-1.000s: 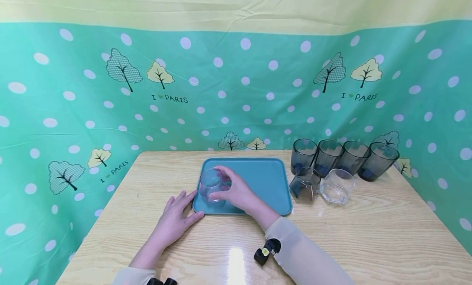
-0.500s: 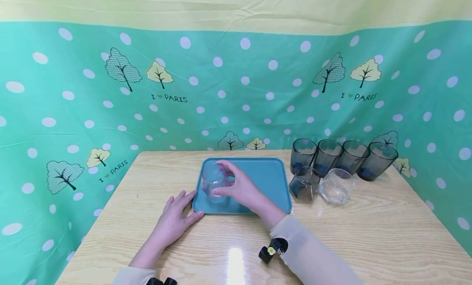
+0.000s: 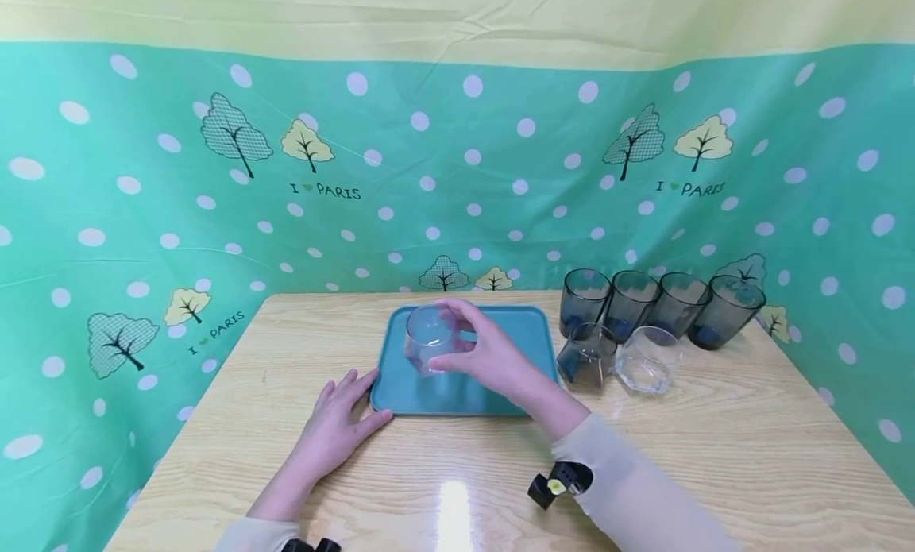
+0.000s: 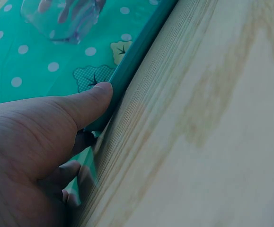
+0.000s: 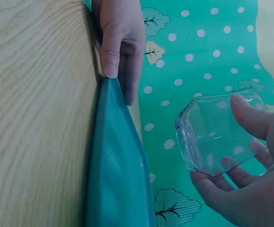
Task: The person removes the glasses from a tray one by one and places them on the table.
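My right hand (image 3: pixel 489 353) grips a clear faceted glass (image 3: pixel 423 347) around its side, thumb opposite the fingers. In the right wrist view the glass (image 5: pixel 207 139) is raised above the teal tray (image 5: pixel 122 161), its thick base tilted toward the left of that picture. Beneath it in the head view, the tray (image 3: pixel 511 353) lies flat on the table. My left hand (image 3: pixel 336 425) rests at the tray's near left corner, fingers spread along the left side. Its thumb (image 4: pixel 92 101) touches the tray's edge in the left wrist view.
Several tall grey glasses (image 3: pixel 679 302) stand in a row at the back right of the wooden table (image 3: pixel 457 457). In front of them are a smaller grey-brown glass (image 3: pixel 588 357) and another clear faceted glass (image 3: pixel 646 365). A green patterned cloth (image 3: pixel 457 187) hangs behind.
The right hand has lifted the clear glass from the tray's left side and carried it slightly right and away from me. The left hand stays at the tray corner.
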### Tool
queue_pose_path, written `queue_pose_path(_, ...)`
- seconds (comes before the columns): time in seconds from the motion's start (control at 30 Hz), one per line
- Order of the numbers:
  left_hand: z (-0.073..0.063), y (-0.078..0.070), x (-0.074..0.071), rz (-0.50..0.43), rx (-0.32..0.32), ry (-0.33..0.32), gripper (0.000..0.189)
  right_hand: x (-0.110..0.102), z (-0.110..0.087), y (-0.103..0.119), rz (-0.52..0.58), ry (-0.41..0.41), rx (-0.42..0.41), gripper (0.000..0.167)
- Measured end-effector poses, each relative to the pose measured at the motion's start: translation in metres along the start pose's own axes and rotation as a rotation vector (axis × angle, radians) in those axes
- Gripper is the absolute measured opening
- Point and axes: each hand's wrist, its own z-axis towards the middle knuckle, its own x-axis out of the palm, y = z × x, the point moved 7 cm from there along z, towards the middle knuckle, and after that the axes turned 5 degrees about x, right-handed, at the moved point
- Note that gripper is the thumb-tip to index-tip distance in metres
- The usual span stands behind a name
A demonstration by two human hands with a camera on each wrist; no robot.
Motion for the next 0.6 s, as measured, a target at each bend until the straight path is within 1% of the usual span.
queue_pose_path(0.2,0.000,0.000,-0.001,-0.001,-0.002,-0.001,0.079,-0.018,-0.010,0.008,-0.015,-0.013,0.001,0.081)
queue_pose_path(0.43,0.000,-0.001,-0.001,-0.004,0.002,-0.002,0.079,-0.038,-0.025,0.018,-0.009,-0.006,-0.020,0.081)
queue_pose_path(0.6,0.000,0.000,0.000,-0.005,-0.004,0.005,0.080,-0.052,-0.034,0.023,-0.026,-0.023,-0.036,0.081)
